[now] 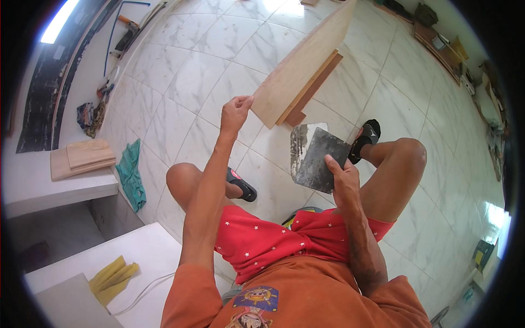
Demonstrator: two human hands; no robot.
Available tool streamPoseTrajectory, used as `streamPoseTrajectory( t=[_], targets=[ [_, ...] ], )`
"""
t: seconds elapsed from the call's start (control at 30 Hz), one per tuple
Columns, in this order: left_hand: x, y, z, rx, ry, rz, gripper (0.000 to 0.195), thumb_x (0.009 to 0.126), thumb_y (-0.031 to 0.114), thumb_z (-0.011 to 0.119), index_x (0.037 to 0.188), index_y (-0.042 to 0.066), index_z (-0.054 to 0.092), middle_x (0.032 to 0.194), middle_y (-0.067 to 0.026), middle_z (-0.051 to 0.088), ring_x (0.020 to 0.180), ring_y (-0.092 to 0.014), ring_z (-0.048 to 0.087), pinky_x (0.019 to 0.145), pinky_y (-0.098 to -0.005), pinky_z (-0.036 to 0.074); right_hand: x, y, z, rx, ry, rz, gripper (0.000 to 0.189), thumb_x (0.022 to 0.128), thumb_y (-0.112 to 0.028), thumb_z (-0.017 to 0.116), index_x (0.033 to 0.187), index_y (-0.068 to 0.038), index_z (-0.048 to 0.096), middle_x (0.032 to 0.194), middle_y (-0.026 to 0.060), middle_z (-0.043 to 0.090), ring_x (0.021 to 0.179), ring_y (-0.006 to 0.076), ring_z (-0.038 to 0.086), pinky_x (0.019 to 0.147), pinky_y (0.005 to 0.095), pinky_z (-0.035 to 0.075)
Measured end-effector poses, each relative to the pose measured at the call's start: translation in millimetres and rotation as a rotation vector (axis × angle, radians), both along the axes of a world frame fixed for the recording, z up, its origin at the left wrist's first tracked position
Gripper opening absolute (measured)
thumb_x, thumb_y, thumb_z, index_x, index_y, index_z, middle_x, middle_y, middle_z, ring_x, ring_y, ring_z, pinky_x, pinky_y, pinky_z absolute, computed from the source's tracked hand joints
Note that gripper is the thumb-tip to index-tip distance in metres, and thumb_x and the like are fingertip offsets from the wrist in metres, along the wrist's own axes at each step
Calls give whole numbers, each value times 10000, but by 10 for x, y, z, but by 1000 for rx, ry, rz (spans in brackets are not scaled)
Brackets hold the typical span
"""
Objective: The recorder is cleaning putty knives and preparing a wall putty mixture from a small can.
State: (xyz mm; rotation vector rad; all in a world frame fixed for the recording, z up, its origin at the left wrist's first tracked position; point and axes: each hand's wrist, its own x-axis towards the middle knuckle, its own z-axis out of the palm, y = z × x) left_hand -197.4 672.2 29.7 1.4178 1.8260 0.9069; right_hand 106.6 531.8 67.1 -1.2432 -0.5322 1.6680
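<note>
My left hand (237, 112) pinches the near corner of a pale wooden panel (303, 71), which stands on its long edge and runs away from me. Reddish-brown wood strips (311, 92) show along the panel's right side near the floor. My right hand (345, 178) holds two thin flat plates, fanned out, with the thumb on the upper one. The upper plate (322, 160) is dark grey and scuffed. Beneath it, the second plate (300, 141) is smeared with whitish material. Both plates are in front of my right knee, below the panel's near end.
A teal cloth (133, 176) lies on the tiled floor at left. Wooden boards (84, 158) rest on a white ledge. Nearer me are a yellow cloth (112, 279) and a cable on a white surface. A hacksaw (128, 24) and tools line the left wall; assorted items line the right wall.
</note>
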Motion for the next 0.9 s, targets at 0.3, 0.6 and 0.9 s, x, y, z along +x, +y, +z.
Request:
streamPoseTrajectory(
  t=[0.3,0.6,0.9],
  targets=[
    [-39,179,-111,-351,-544,203,422,819,437,781,1088,139,652,964,16,633,990,-177,553,971,-473,366,-11,-27,-64,15,16,-31,250,948,-151,652,1139,10,640,992,46,684,822,110,636,744,267,528],
    [-124,363,-87,-299,-547,234,379,812,390,803,1013,94,680,899,10,668,856,-140,594,912,-435,418,-36,-12,62,38,-45,-34,245,953,-203,652,1095,-5,672,943,-2,664,809,63,573,713,228,470],
    [249,816,82,-132,-70,-50,536,819,450,785,1049,-21,673,942,-125,704,813,-147,664,699,-267,531,-34,-31,55,2,-49,-34,252,949,-205,654,1089,4,670,933,-1,657,806,62,567,711,231,468]
  ],
)
